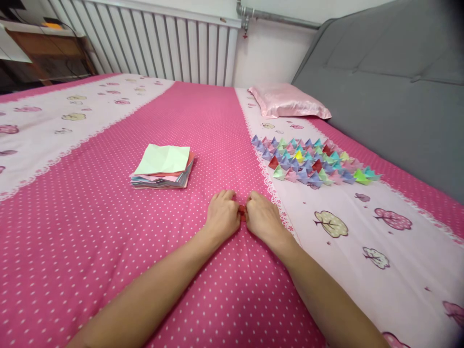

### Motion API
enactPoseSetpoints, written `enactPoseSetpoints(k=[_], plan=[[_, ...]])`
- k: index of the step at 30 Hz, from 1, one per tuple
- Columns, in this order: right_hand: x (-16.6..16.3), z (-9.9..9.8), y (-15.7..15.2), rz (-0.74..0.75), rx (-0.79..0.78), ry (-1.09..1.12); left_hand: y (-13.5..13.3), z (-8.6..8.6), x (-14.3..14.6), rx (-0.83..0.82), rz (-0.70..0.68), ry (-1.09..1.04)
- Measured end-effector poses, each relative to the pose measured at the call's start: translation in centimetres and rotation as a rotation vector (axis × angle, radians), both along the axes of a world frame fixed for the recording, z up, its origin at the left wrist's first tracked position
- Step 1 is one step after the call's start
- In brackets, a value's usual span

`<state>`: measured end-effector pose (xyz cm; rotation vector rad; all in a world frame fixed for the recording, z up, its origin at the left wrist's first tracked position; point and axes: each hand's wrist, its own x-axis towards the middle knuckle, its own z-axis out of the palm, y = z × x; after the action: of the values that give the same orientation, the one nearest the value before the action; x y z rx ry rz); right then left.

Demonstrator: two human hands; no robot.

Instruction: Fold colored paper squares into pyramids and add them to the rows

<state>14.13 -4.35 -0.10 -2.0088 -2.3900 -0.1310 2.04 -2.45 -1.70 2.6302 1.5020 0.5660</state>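
Observation:
My left hand [222,214] and my right hand [264,217] rest side by side on the pink dotted bedsheet [108,251], fingers curled down. Between them they pinch a small red piece of folded paper [241,211], mostly hidden by the fingers. A stack of coloured square paper sheets [163,166], pale green on top, lies to the left beyond my left hand. To the right, beyond my right hand, several small folded paper shapes [311,162] in many colours stand in rows on the light strip of the sheet.
A pink satin pillow [288,100] lies at the far right by the grey padded headboard [391,87]. A white radiator [159,41] lines the far wall. A wooden desk [43,53] stands at the far left.

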Motion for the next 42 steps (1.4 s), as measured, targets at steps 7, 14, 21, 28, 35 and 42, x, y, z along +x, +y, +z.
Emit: enactPoseSetpoints(k=[7, 14, 21, 28, 35, 42], plan=[[-0.2, -0.1, 0.2, 0.031, -0.035, 0.01, 0.1, -0.2, 0.1, -0.03, 0.03, 0.052], [0.6, 0.4, 0.5, 0.02, -0.081, 0.081, 0.4, -0.3, -0.1, -0.093, 0.014, -0.03], [3.3, 2.5, 0.7, 0.1, -0.232, 0.483, 1.1, 0.4, -1.0, -0.307, -0.056, -0.402], [3.7, 1.6, 0.9, 0.103, -0.213, 0.558, 2.4, 0.7, -1.8, -0.529, 0.233, -1.063], [3.5, 2.1, 1.2, 0.071, -0.14, 0.51, 3.8, -1.0, -2.4, -0.389, 0.36, -0.986], [5.8, 4.1, 1.5, -0.043, 0.1, 0.544, 4.9, -1.5, -3.0, -0.388, 0.386, -0.88]])
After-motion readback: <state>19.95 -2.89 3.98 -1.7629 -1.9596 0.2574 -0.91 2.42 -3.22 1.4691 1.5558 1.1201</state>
